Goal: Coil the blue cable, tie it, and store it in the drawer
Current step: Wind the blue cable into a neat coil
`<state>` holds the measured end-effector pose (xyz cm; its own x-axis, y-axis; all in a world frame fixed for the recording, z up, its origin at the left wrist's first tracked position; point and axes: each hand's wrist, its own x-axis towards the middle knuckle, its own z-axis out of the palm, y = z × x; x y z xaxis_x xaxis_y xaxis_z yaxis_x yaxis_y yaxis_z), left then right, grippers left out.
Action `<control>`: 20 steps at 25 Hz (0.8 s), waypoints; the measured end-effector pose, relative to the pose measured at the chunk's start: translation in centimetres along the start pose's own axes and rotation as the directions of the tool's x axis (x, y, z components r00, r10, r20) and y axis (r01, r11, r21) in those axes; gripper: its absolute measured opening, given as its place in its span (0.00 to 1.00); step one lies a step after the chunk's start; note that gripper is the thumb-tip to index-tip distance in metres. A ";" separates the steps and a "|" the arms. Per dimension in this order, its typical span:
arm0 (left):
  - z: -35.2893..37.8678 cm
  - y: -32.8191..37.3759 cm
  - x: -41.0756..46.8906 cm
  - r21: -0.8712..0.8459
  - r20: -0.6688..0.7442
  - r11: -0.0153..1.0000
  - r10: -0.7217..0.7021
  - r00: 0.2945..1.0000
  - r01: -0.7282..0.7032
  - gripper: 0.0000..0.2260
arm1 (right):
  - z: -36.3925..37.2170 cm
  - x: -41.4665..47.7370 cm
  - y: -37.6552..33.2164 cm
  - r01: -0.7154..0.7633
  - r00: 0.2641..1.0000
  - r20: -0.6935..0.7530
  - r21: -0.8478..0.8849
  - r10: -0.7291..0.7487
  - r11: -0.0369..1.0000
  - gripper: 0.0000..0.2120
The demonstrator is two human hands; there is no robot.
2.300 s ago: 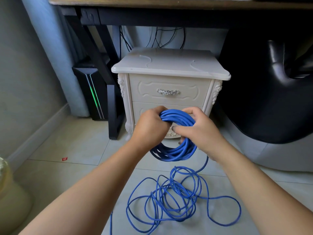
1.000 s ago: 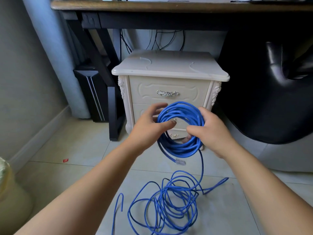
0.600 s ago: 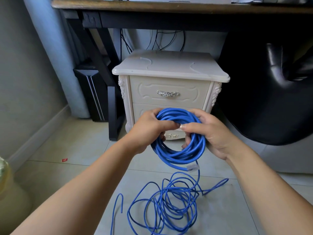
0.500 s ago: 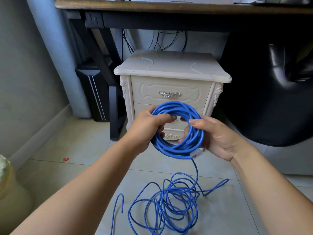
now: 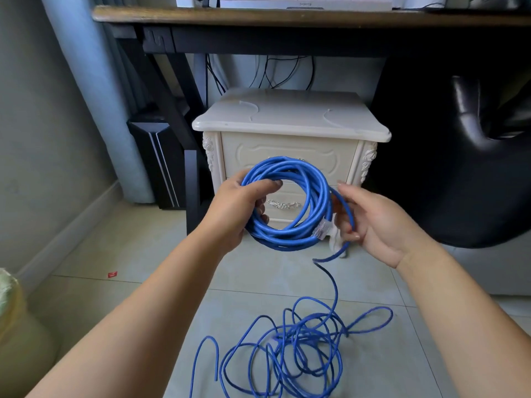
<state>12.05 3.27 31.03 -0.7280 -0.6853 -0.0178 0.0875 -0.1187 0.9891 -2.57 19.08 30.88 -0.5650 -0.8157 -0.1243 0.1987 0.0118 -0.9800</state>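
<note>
The blue cable is partly wound into a round coil (image 5: 298,239) held up in front of a cream nightstand (image 5: 290,119). My left hand (image 5: 238,208) grips the coil's left side, thumb across the strands. My right hand (image 5: 370,222) is just right of the coil with one loose strand running through its curled fingers. A clear plug (image 5: 323,228) sticks out at the coil's lower right. From my right hand the cable drops to a loose tangle (image 5: 293,349) on the tiled floor. Both drawers (image 5: 287,156) are closed; the coil covers the upper handle.
A dark desk (image 5: 287,21) spans above the nightstand, with black wires hanging behind. A black computer tower (image 5: 161,165) stands to the left, a black chair (image 5: 465,156) to the right. A pale bag (image 5: 17,326) sits at lower left, and a red scrap (image 5: 112,274) lies on the tiles.
My right hand has come off the coil's top and swung out to the right with a strand. The coil has turned more face-on. The floor tangle has shrunk over the frames.
</note>
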 end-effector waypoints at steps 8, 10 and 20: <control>-1.2 -0.5 0.5 0.036 -0.063 0.999 -0.006 0.998 0.008 0.05 | 1.6 -0.9 0.7 0.019 0.996 -0.086 -0.015 -0.020 1.000 0.07; -1.1 -0.6 0.5 -0.011 -0.110 1.000 -0.020 0.994 0.019 0.04 | 2.3 -0.8 1.7 -0.029 0.998 -0.054 0.011 0.029 1.000 0.19; 2.9 -1.1 -1.3 -0.013 -0.356 0.998 0.051 0.933 -0.060 0.02 | 5.4 -0.8 4.6 0.041 0.999 0.013 0.041 -0.041 0.998 0.47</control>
<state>10.90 6.40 30.40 -0.4324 -0.9015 -0.0179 0.1396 -0.0865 0.9864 3.11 16.70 27.33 -0.5619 -0.8232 -0.0815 0.2078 -0.0452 -0.9771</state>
